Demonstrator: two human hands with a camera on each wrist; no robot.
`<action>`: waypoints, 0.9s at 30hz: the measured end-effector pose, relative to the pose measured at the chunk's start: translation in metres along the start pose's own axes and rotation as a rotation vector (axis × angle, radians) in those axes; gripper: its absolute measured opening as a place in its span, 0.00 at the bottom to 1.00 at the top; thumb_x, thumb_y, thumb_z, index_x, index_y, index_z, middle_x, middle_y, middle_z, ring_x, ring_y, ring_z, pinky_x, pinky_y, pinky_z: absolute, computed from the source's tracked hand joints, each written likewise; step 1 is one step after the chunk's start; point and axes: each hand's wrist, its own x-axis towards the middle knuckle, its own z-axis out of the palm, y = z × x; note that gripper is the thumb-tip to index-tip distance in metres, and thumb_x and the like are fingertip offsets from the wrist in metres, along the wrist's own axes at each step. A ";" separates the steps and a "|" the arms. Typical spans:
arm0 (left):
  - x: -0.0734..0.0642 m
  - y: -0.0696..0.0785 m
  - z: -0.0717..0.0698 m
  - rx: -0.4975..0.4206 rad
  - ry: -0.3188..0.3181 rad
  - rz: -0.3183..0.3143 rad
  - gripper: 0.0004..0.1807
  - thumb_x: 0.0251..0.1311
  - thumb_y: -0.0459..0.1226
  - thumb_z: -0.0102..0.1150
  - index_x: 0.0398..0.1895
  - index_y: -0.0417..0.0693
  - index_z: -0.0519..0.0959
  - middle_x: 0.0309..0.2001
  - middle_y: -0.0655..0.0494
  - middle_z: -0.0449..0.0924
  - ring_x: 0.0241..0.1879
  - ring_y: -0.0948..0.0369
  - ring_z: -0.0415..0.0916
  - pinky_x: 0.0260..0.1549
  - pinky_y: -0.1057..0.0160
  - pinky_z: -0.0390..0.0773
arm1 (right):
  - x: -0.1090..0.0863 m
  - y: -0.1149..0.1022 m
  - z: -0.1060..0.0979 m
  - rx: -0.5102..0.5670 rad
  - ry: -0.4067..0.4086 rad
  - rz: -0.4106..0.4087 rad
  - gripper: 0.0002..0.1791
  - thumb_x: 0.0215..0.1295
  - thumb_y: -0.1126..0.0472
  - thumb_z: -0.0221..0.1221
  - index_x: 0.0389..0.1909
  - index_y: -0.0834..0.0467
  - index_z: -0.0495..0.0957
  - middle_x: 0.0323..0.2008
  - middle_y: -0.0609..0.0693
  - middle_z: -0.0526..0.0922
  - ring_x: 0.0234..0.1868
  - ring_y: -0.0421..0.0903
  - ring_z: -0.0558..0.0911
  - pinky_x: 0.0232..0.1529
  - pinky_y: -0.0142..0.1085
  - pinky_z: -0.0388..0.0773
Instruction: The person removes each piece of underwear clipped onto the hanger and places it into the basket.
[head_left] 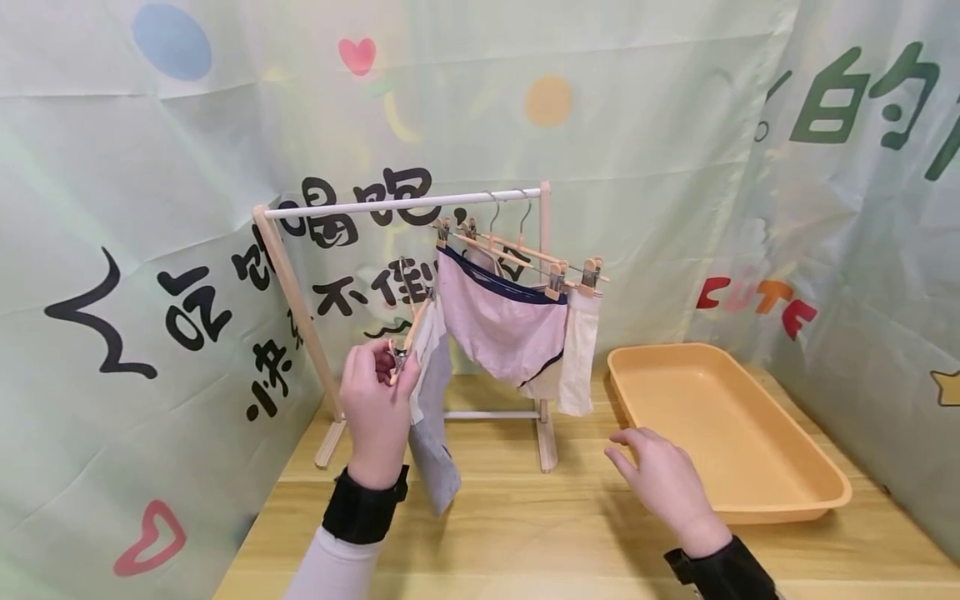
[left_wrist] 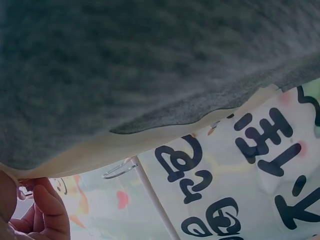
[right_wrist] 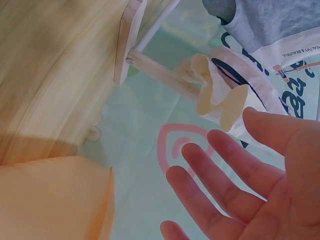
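My left hand (head_left: pixel 378 408) pinches the near clip (head_left: pixel 400 357) of a wooden clip hanger, raised in front of the rack. Grey underpants (head_left: pixel 437 425) with a pale waistband hang from that hanger; the grey cloth (left_wrist: pixel 150 65) fills most of the left wrist view. The hanger's metal hook shows below the rack's bar in the head view. Over the table, near the tray, my right hand (head_left: pixel 667 483) holds nothing, its fingers (right_wrist: pixel 227 197) spread and slightly bent in the right wrist view.
On the table stands a wooden rack with a white bar (head_left: pixel 405 202). Two clip hangers hang at its right end, bearing pink underpants (head_left: pixel 498 321) with a navy waistband and a cream cloth item (head_left: pixel 579 354). A yellow tray (head_left: pixel 780 510) lies to the right. Printed curtains enclose the table.
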 end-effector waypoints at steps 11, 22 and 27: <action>-0.024 -0.004 -0.004 -0.022 0.025 0.002 0.12 0.48 0.31 0.66 0.36 0.34 0.77 0.26 0.46 0.74 0.28 0.59 0.71 0.22 0.61 0.76 | 0.001 -0.003 0.002 0.002 0.020 -0.007 0.14 0.59 0.53 0.63 0.39 0.60 0.82 0.35 0.56 0.86 0.33 0.53 0.82 0.31 0.52 0.80; -0.037 -0.019 -0.013 -0.081 0.052 -0.015 0.12 0.45 0.29 0.69 0.35 0.35 0.79 0.26 0.46 0.75 0.27 0.62 0.72 0.22 0.77 0.73 | 0.004 -0.006 0.002 0.011 0.042 -0.014 0.14 0.59 0.53 0.64 0.39 0.60 0.82 0.35 0.56 0.85 0.31 0.52 0.82 0.30 0.51 0.80; -0.041 -0.021 -0.013 -0.089 0.035 -0.015 0.11 0.46 0.28 0.68 0.34 0.34 0.79 0.27 0.45 0.76 0.27 0.61 0.72 0.23 0.75 0.73 | 0.005 -0.006 0.003 0.013 0.055 -0.018 0.14 0.58 0.54 0.64 0.39 0.60 0.82 0.34 0.56 0.85 0.31 0.52 0.82 0.29 0.50 0.80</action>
